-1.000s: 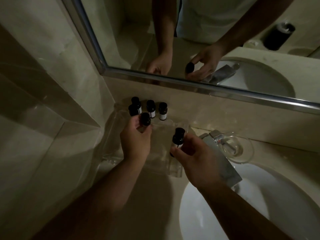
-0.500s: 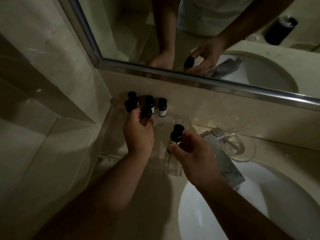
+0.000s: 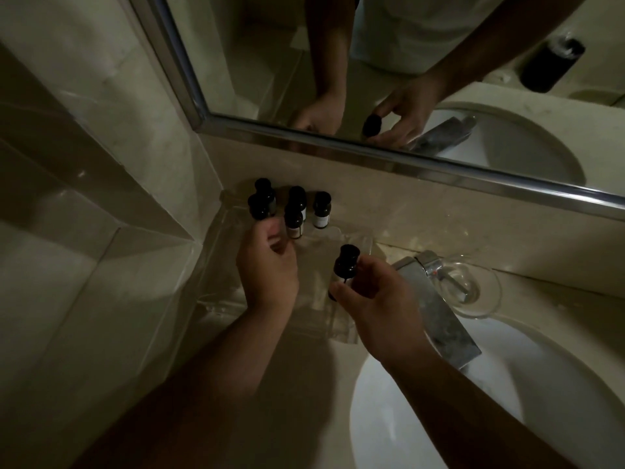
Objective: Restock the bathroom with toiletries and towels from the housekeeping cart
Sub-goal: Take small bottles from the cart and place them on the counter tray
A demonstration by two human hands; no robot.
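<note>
Several small dark toiletry bottles (image 3: 320, 209) with pale labels stand at the back left of a clear acrylic tray (image 3: 356, 239) on the vanity counter. The nearest of them, a dark bottle (image 3: 293, 221), stands upright on the tray. My left hand (image 3: 267, 269) hovers just in front of it, fingers loosely curled and holding nothing. My right hand (image 3: 377, 306) grips another dark capped bottle (image 3: 345, 265) upright above the tray's right side. The mirror reflects both hands.
A chrome faucet (image 3: 438, 309) juts over the white sink basin (image 3: 507, 394) at the right. A clear glass dish (image 3: 480, 292) sits behind the faucet. A framed mirror (image 3: 389, 157) runs along the back wall. Tiled wall closes in on the left.
My left hand has set its bottle down among the others on the tray and let go. My right hand keeps holding its bottle in nearly the same place.
</note>
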